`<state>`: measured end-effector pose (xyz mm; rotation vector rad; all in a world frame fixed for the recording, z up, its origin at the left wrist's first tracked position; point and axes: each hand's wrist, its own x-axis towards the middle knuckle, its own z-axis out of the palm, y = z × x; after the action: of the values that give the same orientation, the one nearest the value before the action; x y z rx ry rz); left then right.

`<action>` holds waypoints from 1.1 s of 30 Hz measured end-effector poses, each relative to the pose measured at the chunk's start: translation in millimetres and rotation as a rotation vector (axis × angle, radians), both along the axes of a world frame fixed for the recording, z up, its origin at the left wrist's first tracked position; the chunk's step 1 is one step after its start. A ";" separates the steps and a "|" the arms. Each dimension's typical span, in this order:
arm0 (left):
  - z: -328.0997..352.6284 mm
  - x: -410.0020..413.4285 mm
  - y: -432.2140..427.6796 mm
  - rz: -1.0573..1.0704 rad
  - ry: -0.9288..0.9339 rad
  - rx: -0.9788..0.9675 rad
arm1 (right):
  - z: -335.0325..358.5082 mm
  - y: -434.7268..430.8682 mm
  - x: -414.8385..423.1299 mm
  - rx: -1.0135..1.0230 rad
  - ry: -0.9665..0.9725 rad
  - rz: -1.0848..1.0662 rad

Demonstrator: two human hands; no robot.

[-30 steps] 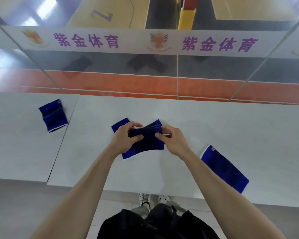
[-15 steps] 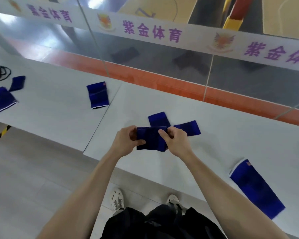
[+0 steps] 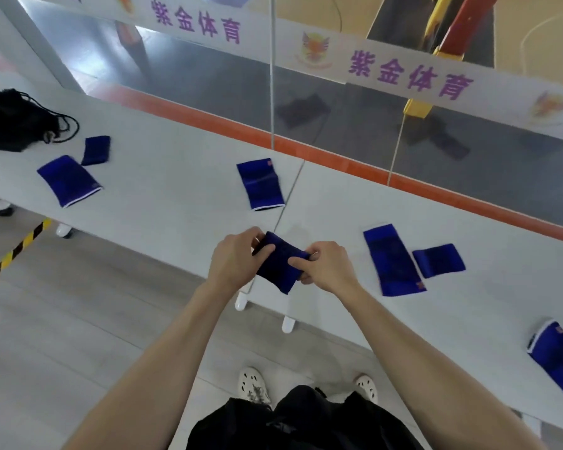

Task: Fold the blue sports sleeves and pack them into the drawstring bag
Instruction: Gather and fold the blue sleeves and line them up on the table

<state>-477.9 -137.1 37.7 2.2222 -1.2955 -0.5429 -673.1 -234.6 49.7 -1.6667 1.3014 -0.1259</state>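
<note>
The held sleeve (image 3: 281, 266), a dark blue piece folded into a compact pad, sits between both hands over the near edge of the white tabletop (image 3: 176, 203), right where two tabletop panels meet. The left hand (image 3: 234, 259) has a closed grip on its left end, thumb on top and fingers curled underneath. The right hand (image 3: 325, 267) grips its right end the same way, thumb pressed across the top face. Whether the pad touches the tabletop cannot be told.

Just beyond the held sleeve lies a flat sleeve (image 3: 260, 185) with a white hem. To the right of the held sleeve rests a long sleeve (image 3: 394, 261), and just beside that, further right, a short folded band (image 3: 438, 260). Far to the right of the held sleeve, another blue piece, the edge sleeve (image 3: 559, 358), lies by the tabletop's near edge.

Well to the left of the held sleeve are a left sleeve (image 3: 68, 180) and a small dark band (image 3: 96, 150), near each other. Furthest left of the held sleeve, the black drawstring bag (image 3: 10, 120) lies crumpled, its cord looped on the tabletop.

Beyond the held sleeve stands a glass wall with a white banner (image 3: 410, 76) in purple characters. Below it, white shoes (image 3: 253, 384) stand on the grey floor.
</note>
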 end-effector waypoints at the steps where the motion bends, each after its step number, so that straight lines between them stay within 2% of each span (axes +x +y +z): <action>1: 0.2 10.0 3.6 0.008 -0.027 -0.012 | 0.5 5.9 14.7 0.017 -0.004 -0.013; 4: -6.3 35.6 16.4 0.038 0.020 -0.008 | -0.3 21.8 51.9 0.058 -0.019 -0.049; 9: -18.7 68.7 33.9 -0.108 0.205 0.000 | -8.1 32.5 99.9 0.045 -0.050 -0.123; 12: -20.2 91.9 36.4 -0.142 0.242 -0.015 | -13.2 29.6 125.8 0.076 -0.089 -0.145; 15: -22.8 113.3 31.4 -0.178 0.138 -0.029 | -17.9 22.0 156.2 0.192 -0.169 -0.232; 19: -27.9 144.8 19.1 -0.165 -0.142 -0.053 | -22.5 6.9 202.0 0.300 -0.239 -0.262; 21: -30.3 170.0 10.8 -0.142 -0.164 -0.068 | -26.5 -6.2 222.5 0.362 -0.287 -0.235; 22: -30.2 185.5 6.7 -0.118 -0.101 -0.057 | -28.9 -13.6 231.9 0.357 -0.292 -0.197; 24: -26.4 220.4 -0.3 -0.045 0.111 0.012 | -35.5 -28.3 252.7 0.207 -0.232 -0.081; 26: -20.4 252.8 -4.3 -0.018 0.246 0.082 | -37.4 -40.0 275.0 0.117 -0.196 0.026; 29: -16.1 288.9 -10.7 -0.002 0.260 0.118 | -38.4 -49.7 317.2 0.244 -0.333 0.126; 33: -17.0 325.9 -25.9 0.061 0.293 0.099 | -41.0 -65.2 363.7 0.291 -0.348 0.082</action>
<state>-152.0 -163.0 20.7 2.1531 -1.0667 -0.8882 -309.4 -299.8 8.7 -1.3752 0.9389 -0.1611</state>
